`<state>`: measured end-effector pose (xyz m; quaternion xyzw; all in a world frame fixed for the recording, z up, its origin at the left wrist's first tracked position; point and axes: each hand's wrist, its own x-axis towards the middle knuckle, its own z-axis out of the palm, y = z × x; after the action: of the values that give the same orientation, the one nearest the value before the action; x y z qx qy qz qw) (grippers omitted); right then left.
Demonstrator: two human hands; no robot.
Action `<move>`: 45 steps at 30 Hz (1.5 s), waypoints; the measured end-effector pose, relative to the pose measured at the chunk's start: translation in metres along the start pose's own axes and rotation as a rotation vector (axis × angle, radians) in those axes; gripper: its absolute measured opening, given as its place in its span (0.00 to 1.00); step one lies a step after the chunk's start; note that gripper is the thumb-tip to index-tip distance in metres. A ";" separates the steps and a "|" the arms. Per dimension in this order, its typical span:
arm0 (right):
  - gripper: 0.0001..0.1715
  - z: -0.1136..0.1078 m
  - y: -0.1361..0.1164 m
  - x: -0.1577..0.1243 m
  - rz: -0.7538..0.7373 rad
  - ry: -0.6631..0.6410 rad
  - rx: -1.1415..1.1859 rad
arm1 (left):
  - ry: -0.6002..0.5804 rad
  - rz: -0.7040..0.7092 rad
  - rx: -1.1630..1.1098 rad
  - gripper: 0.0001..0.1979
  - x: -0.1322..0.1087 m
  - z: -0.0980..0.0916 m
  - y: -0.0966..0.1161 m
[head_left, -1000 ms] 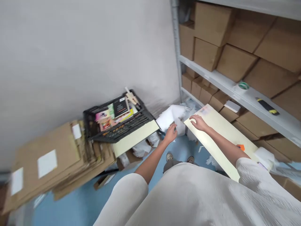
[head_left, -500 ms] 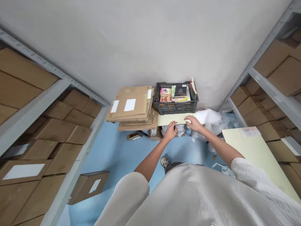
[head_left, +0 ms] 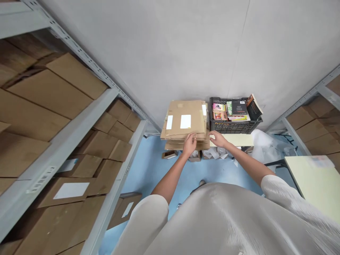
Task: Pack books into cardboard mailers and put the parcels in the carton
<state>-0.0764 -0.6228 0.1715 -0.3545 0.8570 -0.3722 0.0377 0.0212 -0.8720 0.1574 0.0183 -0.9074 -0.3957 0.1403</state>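
A stack of flattened cardboard boxes, white labels on its top sheet, lies on a narrow pale table against the wall. At the stack's front edge is my left hand, its fingers bent and closed on the cardboard edge. My right hand is by the stack's right front corner, fingers loosely curved and apart, with nothing seen in them. Just right of the stack stands a black plastic crate holding several books, one leaning over its right rim.
Shelves packed with cardboard boxes flank me, the left rack being nearest. A carton sits on the blue floor by it. Crumpled white wrapping lies beyond a second pale table. Small open boxes are under the stack.
My view has turned left. Both hands have moved from in front of the crate to the cardboard stack, and my left fingers have closed in at its front edge.
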 end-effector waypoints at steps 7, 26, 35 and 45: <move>0.22 0.033 -0.018 0.066 0.085 -0.021 -0.135 | 0.149 -0.227 0.179 0.26 0.040 -0.060 -0.057; 0.35 0.047 -0.010 0.115 0.332 0.264 0.021 | 0.214 -0.301 0.238 0.31 0.057 -0.088 -0.076; 0.30 0.038 -0.030 0.110 0.354 0.286 0.204 | 0.411 -0.284 -0.047 0.31 0.059 -0.088 -0.082; 0.29 -0.017 -0.027 0.068 0.207 0.431 0.140 | 0.439 -0.187 -0.141 0.28 0.059 -0.056 -0.031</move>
<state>-0.1171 -0.6686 0.2149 -0.1736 0.8491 -0.4918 -0.0836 -0.0225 -0.9419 0.1849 0.1781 -0.8197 -0.4557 0.2977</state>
